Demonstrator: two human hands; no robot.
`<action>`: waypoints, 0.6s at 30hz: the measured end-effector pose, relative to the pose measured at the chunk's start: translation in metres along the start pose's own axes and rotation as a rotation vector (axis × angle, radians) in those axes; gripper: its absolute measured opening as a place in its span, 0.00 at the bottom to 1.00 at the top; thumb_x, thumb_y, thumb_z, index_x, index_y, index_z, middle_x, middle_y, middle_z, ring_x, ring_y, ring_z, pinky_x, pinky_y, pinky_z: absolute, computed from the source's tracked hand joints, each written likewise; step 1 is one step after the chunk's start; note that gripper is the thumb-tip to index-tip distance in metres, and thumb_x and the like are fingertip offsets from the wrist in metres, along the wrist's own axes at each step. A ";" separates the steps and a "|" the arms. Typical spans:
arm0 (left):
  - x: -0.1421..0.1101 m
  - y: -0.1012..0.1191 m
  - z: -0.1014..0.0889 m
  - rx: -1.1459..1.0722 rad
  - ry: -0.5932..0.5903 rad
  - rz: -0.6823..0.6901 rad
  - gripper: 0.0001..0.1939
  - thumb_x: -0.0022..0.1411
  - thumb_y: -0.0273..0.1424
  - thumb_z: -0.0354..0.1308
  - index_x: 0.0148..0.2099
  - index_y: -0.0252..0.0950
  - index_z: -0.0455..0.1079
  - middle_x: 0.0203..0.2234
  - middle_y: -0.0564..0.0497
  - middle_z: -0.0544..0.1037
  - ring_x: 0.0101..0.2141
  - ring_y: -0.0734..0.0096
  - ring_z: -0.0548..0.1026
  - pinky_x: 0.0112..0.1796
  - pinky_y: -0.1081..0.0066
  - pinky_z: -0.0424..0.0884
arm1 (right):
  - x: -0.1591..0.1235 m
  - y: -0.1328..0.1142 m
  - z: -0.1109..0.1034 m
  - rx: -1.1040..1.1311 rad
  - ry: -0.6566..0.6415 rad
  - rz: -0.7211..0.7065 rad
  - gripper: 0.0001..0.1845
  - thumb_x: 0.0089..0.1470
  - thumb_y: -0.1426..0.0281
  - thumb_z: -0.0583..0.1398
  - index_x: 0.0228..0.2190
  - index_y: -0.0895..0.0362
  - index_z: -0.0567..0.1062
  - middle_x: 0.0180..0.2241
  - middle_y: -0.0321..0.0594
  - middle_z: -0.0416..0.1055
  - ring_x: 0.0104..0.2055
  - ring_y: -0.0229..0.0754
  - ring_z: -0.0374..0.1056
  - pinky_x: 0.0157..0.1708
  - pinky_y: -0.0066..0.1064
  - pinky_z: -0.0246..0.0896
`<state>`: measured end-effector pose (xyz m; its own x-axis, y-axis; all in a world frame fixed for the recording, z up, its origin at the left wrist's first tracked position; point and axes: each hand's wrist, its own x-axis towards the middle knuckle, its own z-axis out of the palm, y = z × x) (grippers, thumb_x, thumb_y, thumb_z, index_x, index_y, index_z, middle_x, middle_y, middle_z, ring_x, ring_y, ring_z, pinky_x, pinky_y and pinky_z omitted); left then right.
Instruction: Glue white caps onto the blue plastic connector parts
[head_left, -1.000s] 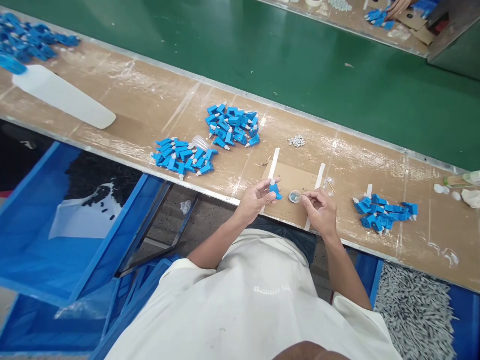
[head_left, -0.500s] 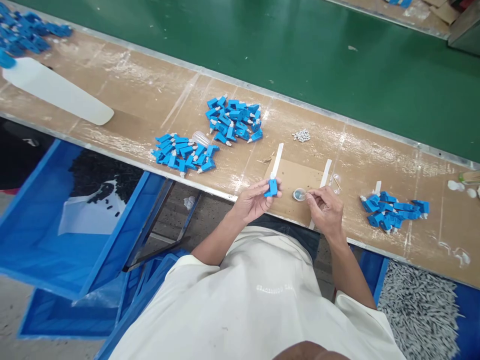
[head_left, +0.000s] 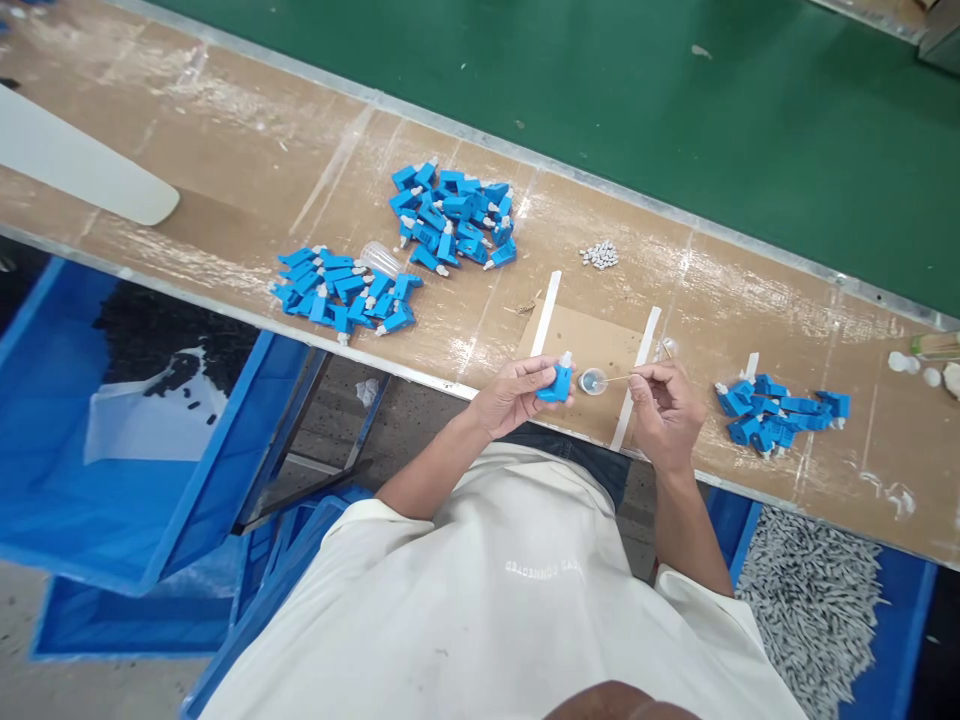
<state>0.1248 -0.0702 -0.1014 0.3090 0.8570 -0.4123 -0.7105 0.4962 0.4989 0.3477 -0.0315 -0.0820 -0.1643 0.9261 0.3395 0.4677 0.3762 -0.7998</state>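
Observation:
My left hand (head_left: 517,395) grips a blue plastic part (head_left: 556,383) with a small white tip pointing up. Pinched in my right hand (head_left: 666,408) is a thin wooden toothpick (head_left: 619,379), its far end reaching toward a small clear cup (head_left: 592,382) that holds a bluish substance. The cup stands between my hands on a cardboard sheet (head_left: 594,338), which two strips of white tape (head_left: 547,312) flank. A little pile of small grey pieces (head_left: 599,255) lies beyond the sheet.
Heaps of blue parts lie on the bench at left (head_left: 345,292), further back (head_left: 456,218) and at right (head_left: 780,412). A long white bottle (head_left: 82,160) rests at far left. Below the bench are a blue crate (head_left: 172,500) of black pieces and grey pieces (head_left: 810,610).
My right hand has drawn back to the right from the cup, so the toothpick now shows. My left hand has shifted slightly right with the blue part. The camera view has moved too.

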 end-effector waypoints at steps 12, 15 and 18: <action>0.003 -0.002 0.005 -0.011 0.035 0.014 0.15 0.54 0.32 0.76 0.40 0.32 0.75 0.30 0.50 0.82 0.29 0.72 0.83 0.30 0.79 0.79 | -0.005 0.002 0.009 0.089 0.065 0.065 0.12 0.67 0.58 0.60 0.37 0.53 0.74 0.33 0.37 0.72 0.28 0.37 0.68 0.26 0.31 0.68; 0.003 -0.005 0.009 -0.003 0.021 -0.038 0.14 0.56 0.32 0.75 0.40 0.31 0.75 0.29 0.49 0.82 0.29 0.71 0.83 0.29 0.81 0.78 | -0.003 -0.011 0.006 0.187 0.107 0.038 0.11 0.66 0.59 0.61 0.37 0.53 0.75 0.34 0.37 0.73 0.28 0.38 0.69 0.25 0.32 0.69; 0.004 -0.008 0.012 0.005 -0.006 -0.076 0.14 0.58 0.33 0.74 0.40 0.31 0.76 0.29 0.48 0.82 0.28 0.71 0.83 0.28 0.80 0.78 | -0.003 -0.028 0.005 0.222 0.126 -0.034 0.09 0.67 0.61 0.61 0.37 0.53 0.75 0.34 0.39 0.73 0.28 0.39 0.70 0.23 0.32 0.68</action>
<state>0.1393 -0.0693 -0.0984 0.3657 0.8175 -0.4450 -0.6819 0.5607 0.4697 0.3304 -0.0449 -0.0635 -0.0604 0.9072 0.4163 0.2589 0.4171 -0.8712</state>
